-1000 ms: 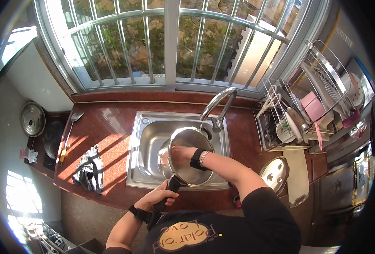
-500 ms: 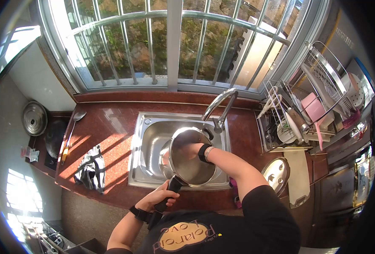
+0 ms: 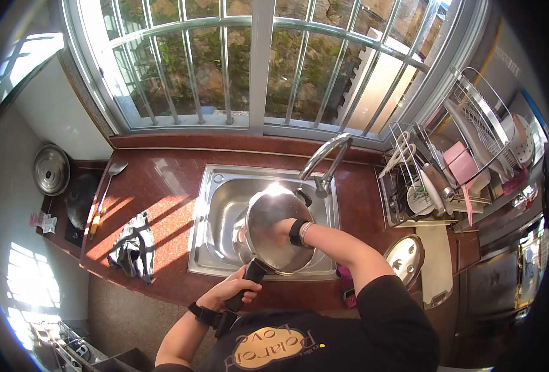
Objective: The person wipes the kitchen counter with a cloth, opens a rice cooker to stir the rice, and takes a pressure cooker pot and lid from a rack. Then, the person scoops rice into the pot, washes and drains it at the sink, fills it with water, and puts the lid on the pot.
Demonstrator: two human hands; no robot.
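A deep stainless steel pot [image 3: 259, 214] is tilted in the sink [image 3: 221, 198], its mouth turned up toward me. My left hand [image 3: 237, 290] is wrapped round the pot's long black handle [image 3: 254, 274] at the sink's front edge. Down inside the pot is my right hand [image 3: 283, 229], near the inner wall; its fingers are blurred, and I cannot tell whether they hold anything. A small black side handle [image 3: 303, 197] shows at the pot's far rim. The curved faucet [image 3: 330, 155] stands behind the pot.
Left of the sink lie a crumpled black-and-white cloth [image 3: 135, 248] and a long-handled spatula [image 3: 107, 192]. On the right are a metal lid [image 3: 404, 260], a pale cutting board [image 3: 435, 260] and a loaded dish rack [image 3: 442, 167]. A barred window is behind.
My right hand has shifted slightly within the pot. My left hand keeps its grip on the handle, and the pot stays in nearly the same tilt. The whole view has moved a little.
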